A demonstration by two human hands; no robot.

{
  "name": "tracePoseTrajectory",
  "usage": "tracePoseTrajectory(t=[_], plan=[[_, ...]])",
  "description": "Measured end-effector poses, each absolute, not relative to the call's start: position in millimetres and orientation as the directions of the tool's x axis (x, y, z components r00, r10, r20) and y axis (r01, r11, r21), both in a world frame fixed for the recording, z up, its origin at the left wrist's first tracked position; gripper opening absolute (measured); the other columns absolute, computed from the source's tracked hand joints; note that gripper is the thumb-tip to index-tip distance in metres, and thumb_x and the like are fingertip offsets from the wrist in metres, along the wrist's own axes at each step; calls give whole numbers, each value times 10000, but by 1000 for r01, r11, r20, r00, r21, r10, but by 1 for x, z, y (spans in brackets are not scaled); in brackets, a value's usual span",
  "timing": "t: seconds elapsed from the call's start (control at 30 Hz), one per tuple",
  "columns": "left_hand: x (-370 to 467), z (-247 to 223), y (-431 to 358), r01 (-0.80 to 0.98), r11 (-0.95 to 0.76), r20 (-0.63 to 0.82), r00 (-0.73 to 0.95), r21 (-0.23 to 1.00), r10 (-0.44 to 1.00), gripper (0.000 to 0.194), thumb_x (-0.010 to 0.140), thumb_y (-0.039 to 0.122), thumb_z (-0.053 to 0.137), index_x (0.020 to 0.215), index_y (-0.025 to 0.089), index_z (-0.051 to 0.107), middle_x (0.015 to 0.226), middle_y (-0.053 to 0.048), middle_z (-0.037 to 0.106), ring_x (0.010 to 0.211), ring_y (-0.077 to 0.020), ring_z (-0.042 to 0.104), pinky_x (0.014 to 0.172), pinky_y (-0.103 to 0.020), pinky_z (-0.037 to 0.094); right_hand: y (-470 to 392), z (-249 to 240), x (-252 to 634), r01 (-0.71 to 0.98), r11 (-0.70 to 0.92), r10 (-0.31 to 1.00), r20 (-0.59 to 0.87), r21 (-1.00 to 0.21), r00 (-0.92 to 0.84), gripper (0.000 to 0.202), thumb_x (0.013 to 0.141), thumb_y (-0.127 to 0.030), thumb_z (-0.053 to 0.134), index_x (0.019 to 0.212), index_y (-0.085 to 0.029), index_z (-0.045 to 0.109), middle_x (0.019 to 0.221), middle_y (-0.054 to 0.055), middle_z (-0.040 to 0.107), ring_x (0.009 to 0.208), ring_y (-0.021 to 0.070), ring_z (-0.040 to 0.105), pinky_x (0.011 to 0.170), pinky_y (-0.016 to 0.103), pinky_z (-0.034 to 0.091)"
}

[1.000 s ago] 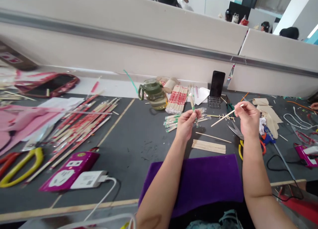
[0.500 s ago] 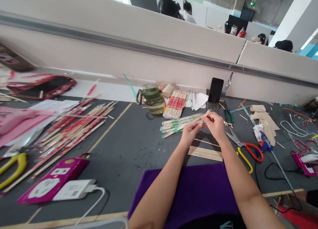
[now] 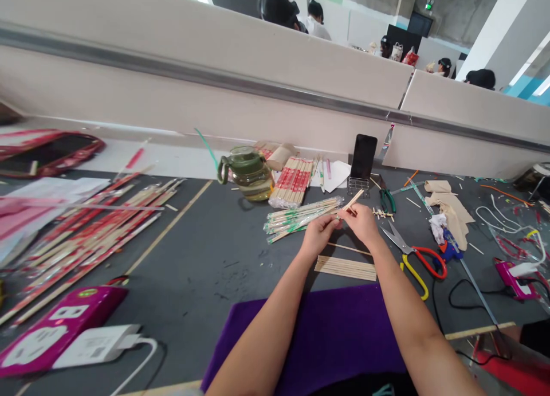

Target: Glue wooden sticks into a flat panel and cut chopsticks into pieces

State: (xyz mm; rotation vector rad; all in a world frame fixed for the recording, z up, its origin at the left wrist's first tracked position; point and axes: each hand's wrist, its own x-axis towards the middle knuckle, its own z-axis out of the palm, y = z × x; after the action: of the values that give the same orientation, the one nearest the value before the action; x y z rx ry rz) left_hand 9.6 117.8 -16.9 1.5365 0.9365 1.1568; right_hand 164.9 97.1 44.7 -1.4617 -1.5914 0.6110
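Note:
My left hand and my right hand meet over the grey table, both closed on one pair of wooden chopsticks. The pale tips stick out above my right fingers. A bit of green shows at my left fingertips, too small to make out. Behind my left hand lies a pile of chopsticks in clear, green-printed wrappers. Below my hands, several bare chopsticks lie side by side in a flat row, with a single stick just above them.
Orange-and-yellow scissors lie open to the right, near a blue glue gun and green-handled pliers. Behind are a jug, red-wrapped chopsticks and a phone on a stand. A magenta power strip sits front left.
The chopsticks now stick out further above my right fingers. My hands stay close together. The whole view has shifted slightly, with things on the table appearing further left.

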Motion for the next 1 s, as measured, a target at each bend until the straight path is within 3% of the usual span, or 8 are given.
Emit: tracePoseTrajectory(t=[0.17,0.37,0.57,0.83,1.0], plan=[[12,0,111,52,-340,321,220,939,921,289,898,431,619,789,176,702,707,-16,665,710,-171,592,716,-284,463,82,82,176,388,373,864,468,-843,186,362,910,-467,633,680,-189,667,674,-2,628,623,132,529,615,254,414],[16,19,96,27,-435,409,293,900,864,306,950,430,563,866,170,699,672,-1,603,615,-136,524,604,-251,423,61,114,189,302,404,778,498,-863,383,308,838,-448,711,662,-196,681,673,-13,599,608,121,444,570,267,355],[15,27,89,29,-467,444,263,884,857,320,959,439,554,843,173,688,669,1,596,632,-138,519,624,-257,406,58,119,187,159,402,799,430,-902,420,273,781,-452,746,689,-196,725,667,-14,568,572,103,397,525,265,289],[19,26,88,-1,-430,422,190,903,886,366,947,493,567,872,168,716,648,9,575,608,-133,491,597,-256,387,72,101,169,28,197,935,197,-980,294,375,683,-532,779,734,-161,753,554,-43,487,506,78,300,485,270,214],[20,28,86,-1,-389,383,182,921,906,398,912,542,601,838,170,722,646,1,585,618,-142,499,602,-263,390,71,106,178,-32,307,891,275,-951,362,451,793,-601,693,855,-161,766,533,-77,371,468,68,262,454,252,185]])
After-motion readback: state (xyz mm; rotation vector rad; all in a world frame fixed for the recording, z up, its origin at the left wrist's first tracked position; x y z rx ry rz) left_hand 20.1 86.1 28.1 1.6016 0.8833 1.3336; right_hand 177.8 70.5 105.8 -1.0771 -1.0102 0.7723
